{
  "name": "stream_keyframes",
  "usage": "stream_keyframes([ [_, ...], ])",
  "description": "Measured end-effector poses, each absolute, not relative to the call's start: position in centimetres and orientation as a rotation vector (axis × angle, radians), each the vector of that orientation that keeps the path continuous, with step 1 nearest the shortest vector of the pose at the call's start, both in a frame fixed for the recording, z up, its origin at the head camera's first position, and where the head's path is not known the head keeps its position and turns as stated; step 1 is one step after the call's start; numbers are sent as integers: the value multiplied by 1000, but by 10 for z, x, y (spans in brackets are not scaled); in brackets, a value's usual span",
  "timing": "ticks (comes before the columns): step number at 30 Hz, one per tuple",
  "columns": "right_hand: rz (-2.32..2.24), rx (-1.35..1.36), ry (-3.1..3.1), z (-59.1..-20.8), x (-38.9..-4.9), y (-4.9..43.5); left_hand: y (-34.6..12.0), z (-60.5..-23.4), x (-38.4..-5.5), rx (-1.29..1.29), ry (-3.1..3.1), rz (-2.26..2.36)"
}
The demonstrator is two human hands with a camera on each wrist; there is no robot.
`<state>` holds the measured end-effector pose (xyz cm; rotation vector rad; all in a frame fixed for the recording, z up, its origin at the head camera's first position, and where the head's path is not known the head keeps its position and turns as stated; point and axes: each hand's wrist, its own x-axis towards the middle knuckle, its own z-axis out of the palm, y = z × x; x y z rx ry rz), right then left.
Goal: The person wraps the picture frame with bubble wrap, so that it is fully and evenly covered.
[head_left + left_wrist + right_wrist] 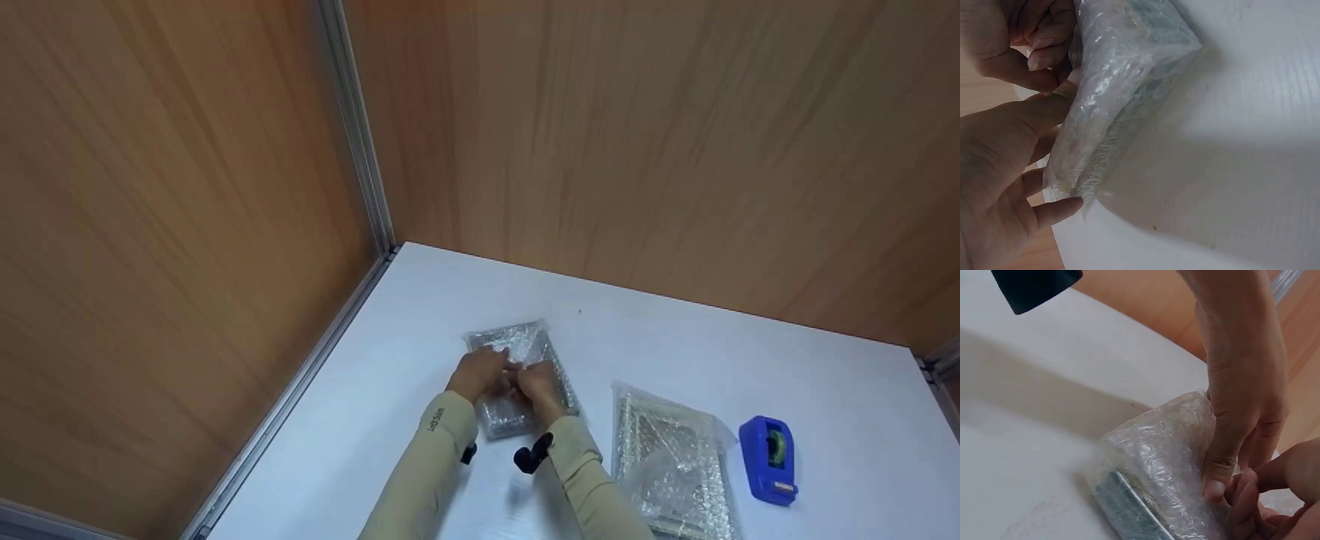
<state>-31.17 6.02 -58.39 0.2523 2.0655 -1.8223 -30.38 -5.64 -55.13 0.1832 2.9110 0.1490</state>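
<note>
A flat, framed object wrapped in clear bubble wrap [512, 427] lies on the white table, looking like a picture frame. My left hand [480, 373] lies over its left part. The left wrist view shows the left thumb on the wrap [1112, 73] and the other fingers spread along its edge. Close beside it, my right hand [541, 384] has curled fingers, their tips meeting at the wrap by the left thumb. In the right wrist view the right fingertips [1247, 492] pinch at the wrap's edge; the exact bit between them is hidden.
To the right lies a second bubble-wrapped picture frame [667, 465] with a patterned border. Beyond it stands a blue tape dispenser [766, 461] with a roll in it. Wooden panels [637, 150] rise behind and left of the white table [360, 450].
</note>
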Motion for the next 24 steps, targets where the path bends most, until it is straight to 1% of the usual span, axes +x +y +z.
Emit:
stream_keyframes([
  [8,-1724,188,2125,-584,-313,64,-55,-554,-306,150,2896,214],
  [14,-1758,80,2070,-586,-314,66,-57,-555,-307,131,2886,225],
  [19,-1735,93,2119,-587,-315,68,-60,-555,-307,157,2875,185],
  [24,-1680,77,2212,-582,-312,76,-61,-552,-304,86,2833,307],
])
